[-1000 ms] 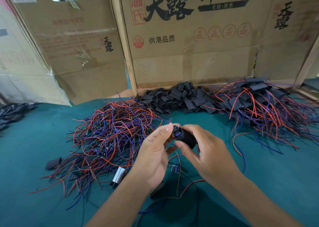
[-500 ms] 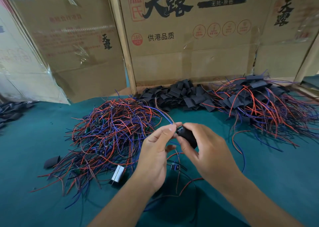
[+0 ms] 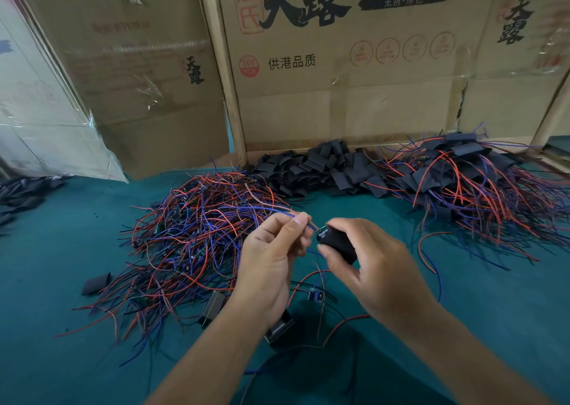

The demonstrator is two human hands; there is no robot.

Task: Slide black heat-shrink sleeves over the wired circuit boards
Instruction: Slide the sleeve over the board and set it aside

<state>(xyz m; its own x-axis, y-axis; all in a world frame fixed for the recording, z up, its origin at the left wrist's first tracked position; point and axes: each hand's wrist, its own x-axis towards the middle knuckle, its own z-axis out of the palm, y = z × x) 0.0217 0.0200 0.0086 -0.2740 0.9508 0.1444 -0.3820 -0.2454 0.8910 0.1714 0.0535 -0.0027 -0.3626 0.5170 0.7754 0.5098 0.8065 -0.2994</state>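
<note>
Cardboard boxes (image 3: 354,74), back edge of desk (image 3: 61,250): printed 天露, 温氏, 供港品质, 无抗·原色. Left hand (image 3: 271,256): pinches red and blue wires (image 3: 277,210). Right hand (image 3: 376,266): grips black heat-shrink sleeve (image 3: 337,244), circuit board (image 3: 322,229) protruding at its left end. Bare green desk at right, near the front edge.

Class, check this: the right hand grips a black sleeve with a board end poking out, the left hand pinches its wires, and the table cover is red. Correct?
Not quite. The head view shows the table cover is teal green, not red. The right hand does grip the black sleeve, and the left hand pinches the wires.
</note>
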